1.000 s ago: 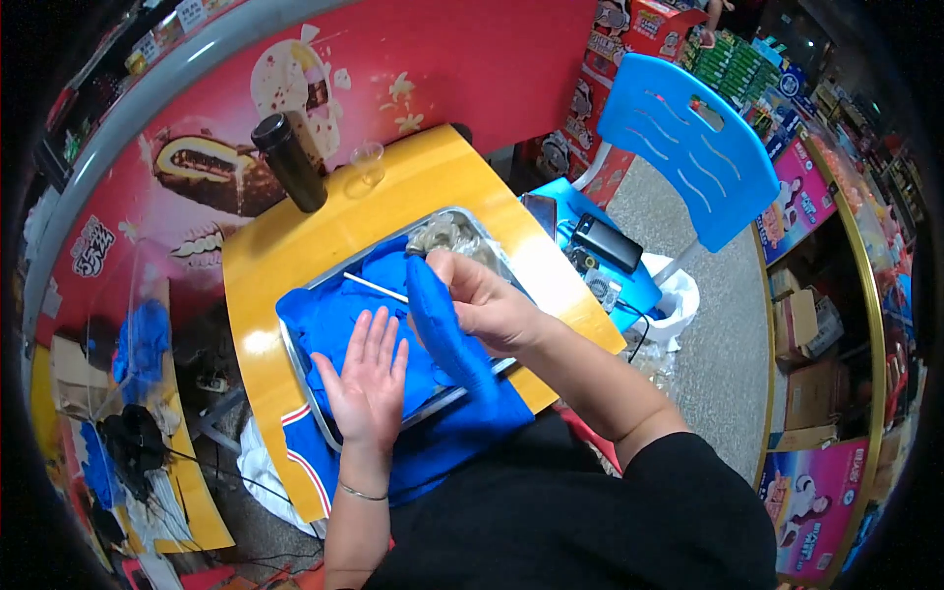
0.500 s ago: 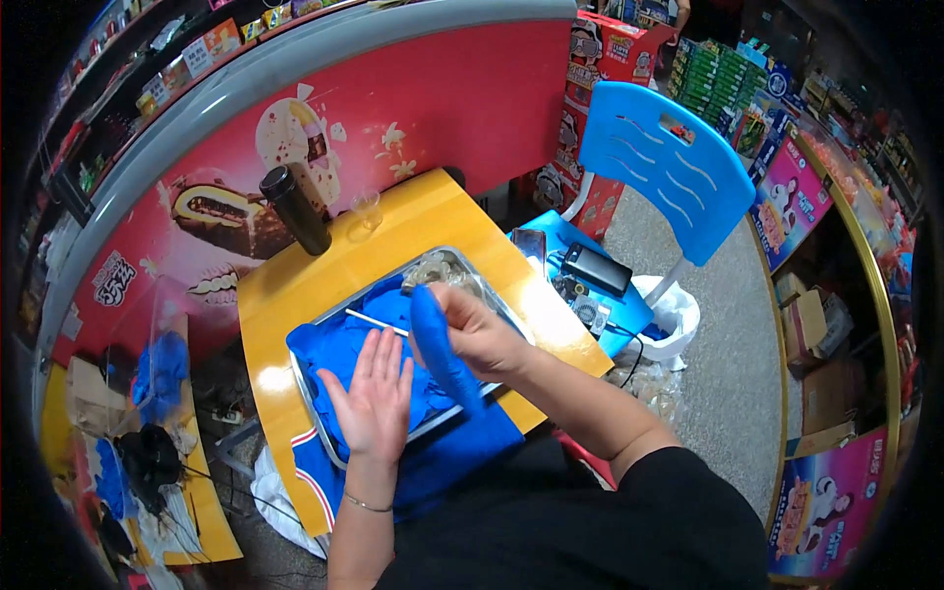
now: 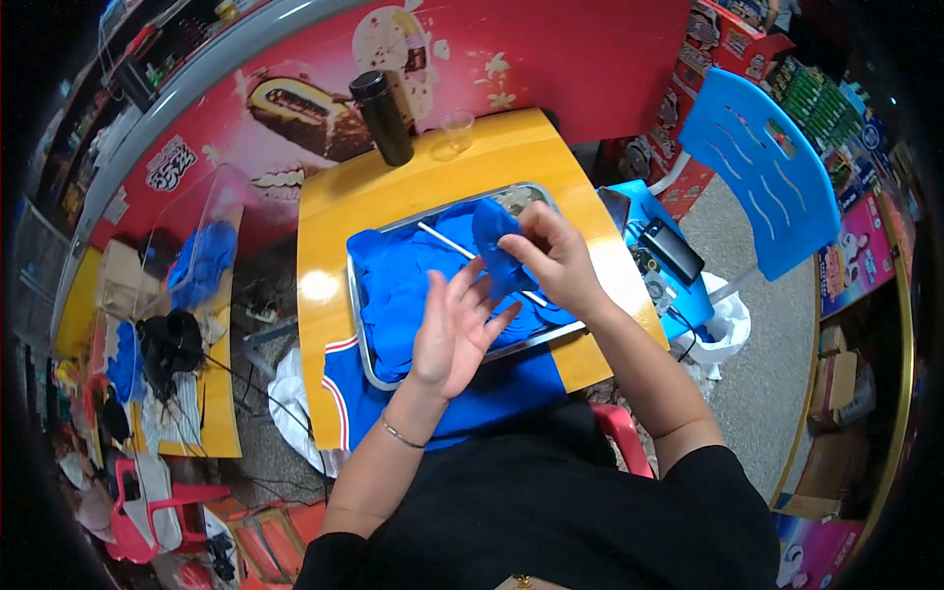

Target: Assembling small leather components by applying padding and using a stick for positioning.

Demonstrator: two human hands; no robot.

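Observation:
My right hand [image 3: 559, 258] pinches the upper edge of a soft, cloth-like blue piece [image 3: 497, 248] that hangs over the tray. Palm up and fingers spread, my left hand [image 3: 452, 334] is just below and left of it; whether its fingertips touch the piece is hard to tell. Under both hands lies a metal tray [image 3: 358, 320], mostly covered by a heap of similar blue material [image 3: 393, 290]. Across the heap runs a thin white stick [image 3: 442, 239], its middle hidden behind the held piece. Some clear, crumpled plastic [image 3: 515, 200] shows at the tray's far right corner.
A dark flask [image 3: 383, 123] and a clear cup [image 3: 456, 133] stand on the yellow table [image 3: 324, 211]. Blue cloth with striped trim [image 3: 531, 379] lies at its near edge. To the right are a blue chair [image 3: 752, 167] and a black device [image 3: 672, 249].
The view has shifted. The blue piece has turned and spread out, hanging from my right hand. My left hand has moved closer beneath it, its fingers now bent and more spread.

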